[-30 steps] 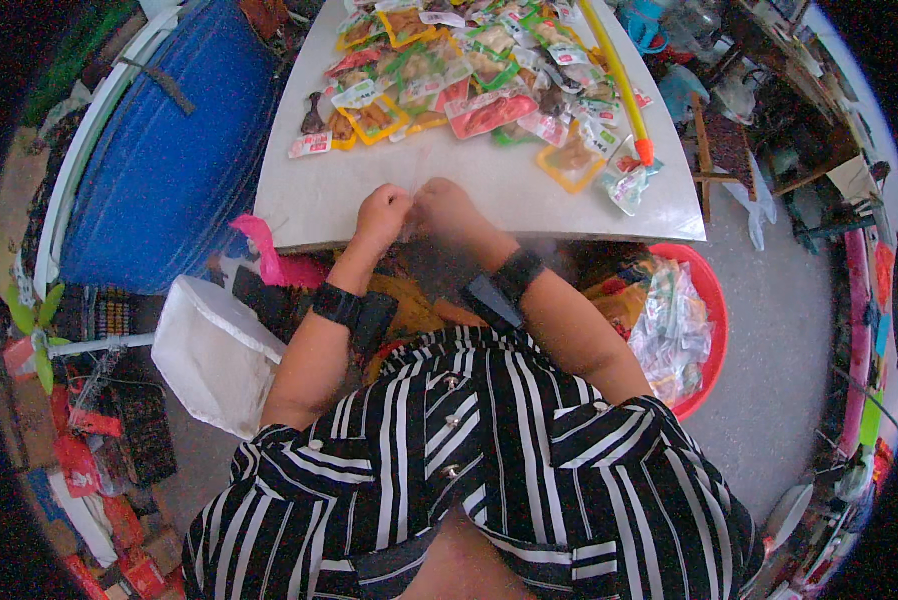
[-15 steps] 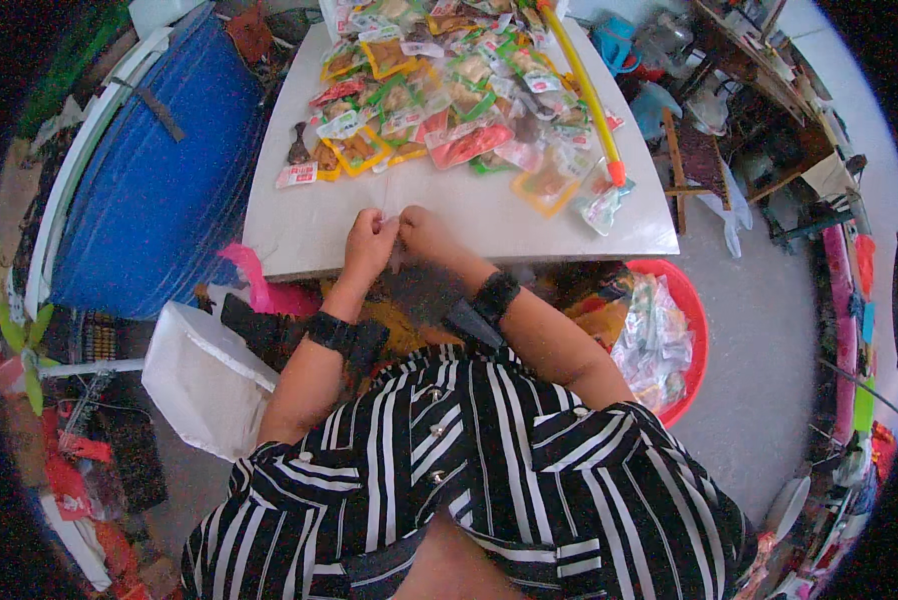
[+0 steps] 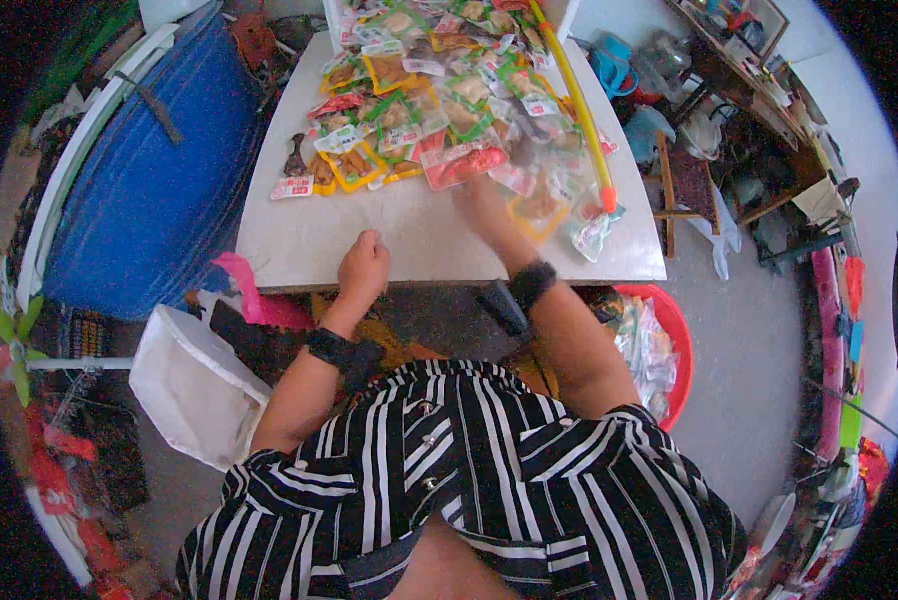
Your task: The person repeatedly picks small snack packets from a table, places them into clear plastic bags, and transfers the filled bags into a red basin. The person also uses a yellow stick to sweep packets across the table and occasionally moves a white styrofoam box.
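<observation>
My left hand [image 3: 365, 268] is closed just above the near edge of the white table [image 3: 299, 228]. Its fingers are pinched together, and whatever they may hold does not show clearly. My right hand [image 3: 481, 208] is blurred as it reaches over the table, its fingertips at the near edge of a red-trimmed food packet [image 3: 465, 162]. Motion hides whether those fingers grip it. A pile of small sealed food packets [image 3: 401, 116], with green, yellow and red edges, covers the far part of the table. Yellow-edged packets [image 3: 353, 164] lie at the pile's near left.
A yellow tube with orange ends [image 3: 577, 100] runs along the table's right side. Below stands a red basin [image 3: 683, 350] holding clear packets. On the left are a white foam box [image 3: 184, 395], pink plastic [image 3: 254, 290] and a large blue tub [image 3: 159, 170].
My hands have come apart. The right has moved forward and right to the red-trimmed packet, while the left has dropped slightly toward the table edge.
</observation>
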`<state>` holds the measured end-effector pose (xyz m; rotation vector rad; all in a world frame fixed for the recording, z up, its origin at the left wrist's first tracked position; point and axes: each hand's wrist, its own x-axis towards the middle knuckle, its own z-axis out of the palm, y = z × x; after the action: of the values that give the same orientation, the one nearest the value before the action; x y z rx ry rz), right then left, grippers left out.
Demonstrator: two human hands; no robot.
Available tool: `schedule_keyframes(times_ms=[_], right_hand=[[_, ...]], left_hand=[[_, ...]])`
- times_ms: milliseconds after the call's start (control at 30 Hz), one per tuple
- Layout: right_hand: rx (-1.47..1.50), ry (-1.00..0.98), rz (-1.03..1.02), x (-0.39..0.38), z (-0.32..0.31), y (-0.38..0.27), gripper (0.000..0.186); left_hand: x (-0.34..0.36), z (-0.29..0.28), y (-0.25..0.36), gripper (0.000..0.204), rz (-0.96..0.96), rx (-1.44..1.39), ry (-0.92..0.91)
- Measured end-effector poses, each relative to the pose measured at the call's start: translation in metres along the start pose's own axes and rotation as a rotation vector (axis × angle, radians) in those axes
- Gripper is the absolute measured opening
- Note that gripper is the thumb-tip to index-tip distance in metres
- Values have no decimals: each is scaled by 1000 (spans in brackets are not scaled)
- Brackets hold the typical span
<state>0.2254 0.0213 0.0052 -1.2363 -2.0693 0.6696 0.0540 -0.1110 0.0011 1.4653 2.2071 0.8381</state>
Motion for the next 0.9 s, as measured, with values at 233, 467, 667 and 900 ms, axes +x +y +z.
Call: schedule_keyframes(times_ms=[233,467,667,900], right_hand=[[-830,45,-341,45,-20,9,34],[-760,-388,-111,48,-34,-17,34],[36,-131,28,14,-61,-33,28],[-198,-596,-499,-35,-63,-45,34]], left_hand=[[0,8,3,27,41,-20,14],[-4,12,1,28,80,-106,58],[1,20,5,21,120,-5,48],[2,23,14,17,207,147,83]])
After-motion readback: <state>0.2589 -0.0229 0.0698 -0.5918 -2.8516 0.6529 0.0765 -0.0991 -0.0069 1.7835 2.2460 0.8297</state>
